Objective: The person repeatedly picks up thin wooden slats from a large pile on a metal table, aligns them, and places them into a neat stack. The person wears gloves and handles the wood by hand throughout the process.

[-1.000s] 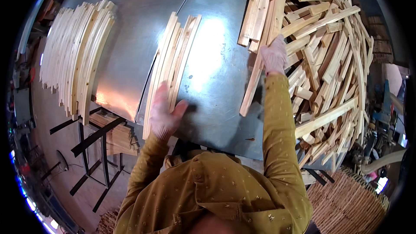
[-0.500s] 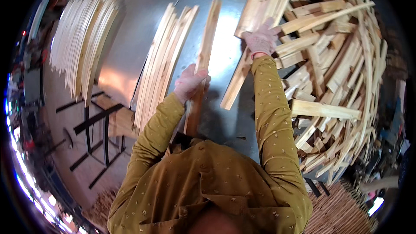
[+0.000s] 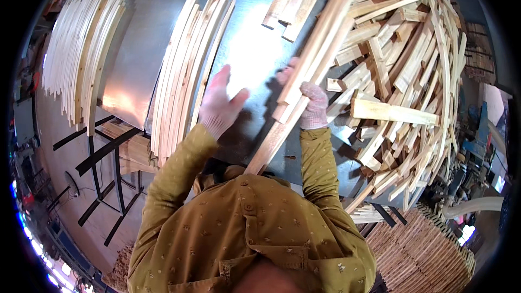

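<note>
R hand (image 3: 315,106) has its grip clasped round a small bundle of slats (image 3: 321,49), fingertips showing past the L side. Bundle's at a slant over the tabletop (image 3: 135,59), btwn the neat row (image 3: 182,59) and the loose pile (image 3: 412,70); can't tell if any of it rests on the metal. L hand (image 3: 218,106) has its grip spread, nothing in it, just beside the row's R edge; contact unclear.

For a good hold: ends are uneven, w/ at least 1 slat jutting well past the rest toward the jacket (image 3: 244,228), so prob. best to square them up w/ the L palm. I'd hold approx. mid-length, as an off-centre hold could let 1 end dip or slats slide apart. Keep the long end off the jacket, & the far end clear of the 3 or so slats (image 3: 305,8) near it.
</note>
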A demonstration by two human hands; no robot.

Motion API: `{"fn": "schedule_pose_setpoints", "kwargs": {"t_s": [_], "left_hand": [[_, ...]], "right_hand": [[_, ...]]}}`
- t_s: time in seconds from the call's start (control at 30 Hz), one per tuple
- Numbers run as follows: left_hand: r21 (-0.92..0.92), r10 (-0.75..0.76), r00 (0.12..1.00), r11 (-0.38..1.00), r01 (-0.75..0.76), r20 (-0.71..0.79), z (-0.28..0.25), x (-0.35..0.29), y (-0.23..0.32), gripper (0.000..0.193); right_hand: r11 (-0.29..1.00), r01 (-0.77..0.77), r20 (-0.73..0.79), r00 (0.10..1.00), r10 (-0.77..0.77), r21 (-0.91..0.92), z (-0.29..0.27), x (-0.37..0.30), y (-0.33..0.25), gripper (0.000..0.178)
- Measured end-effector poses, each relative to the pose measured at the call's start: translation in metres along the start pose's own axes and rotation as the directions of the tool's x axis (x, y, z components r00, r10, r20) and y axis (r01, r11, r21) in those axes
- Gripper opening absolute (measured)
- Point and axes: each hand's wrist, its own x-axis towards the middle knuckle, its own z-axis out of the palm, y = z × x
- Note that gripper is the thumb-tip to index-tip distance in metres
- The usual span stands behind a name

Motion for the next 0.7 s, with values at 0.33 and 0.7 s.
{"fn": "schedule_pose_setpoints", "kwargs": {"t_s": [0.33,0.7], "left_hand": [[-0.604,-0.124,0.692,0.394,0.692,0.711,0.059,0.106,0.038,0.053],[0.051,-0.358,0.905,0.933,0.357,0.231,0.001,-0.015,0.009,0.077]], "right_hand": [[0.975,-0.223,-0.172,0.96,0.222,0.011,0.025,-0.095,0.067,0.065],[0.141,-0.552,-0.542,0.684,-0.488,-0.822,0.011,-0.091,0.011,0.054]]}}
